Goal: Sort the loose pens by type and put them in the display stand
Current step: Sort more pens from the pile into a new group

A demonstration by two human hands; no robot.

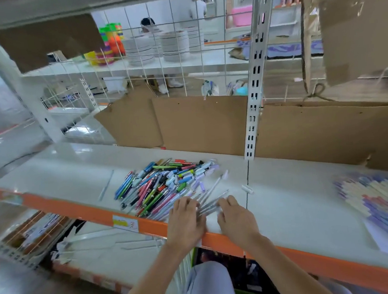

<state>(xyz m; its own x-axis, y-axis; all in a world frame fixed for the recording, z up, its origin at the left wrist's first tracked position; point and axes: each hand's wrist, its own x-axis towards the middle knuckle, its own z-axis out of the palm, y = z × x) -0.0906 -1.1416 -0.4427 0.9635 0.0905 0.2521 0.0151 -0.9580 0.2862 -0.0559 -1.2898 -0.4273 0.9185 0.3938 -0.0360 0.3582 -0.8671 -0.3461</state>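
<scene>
Left hand [186, 218] and right hand [236, 217]: fingers curled round a few pale pens [209, 205] held between them. Pen pile [163, 185] lies just beyond the left fingers, on the white shelf [284, 200].

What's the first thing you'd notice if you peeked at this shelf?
A big messy pile of colourful pens in the middle of the white shelf. At its near edge, the left hand and right hand gather a bunch of pale pens between them. Brown cardboard sheets stand behind.
</scene>
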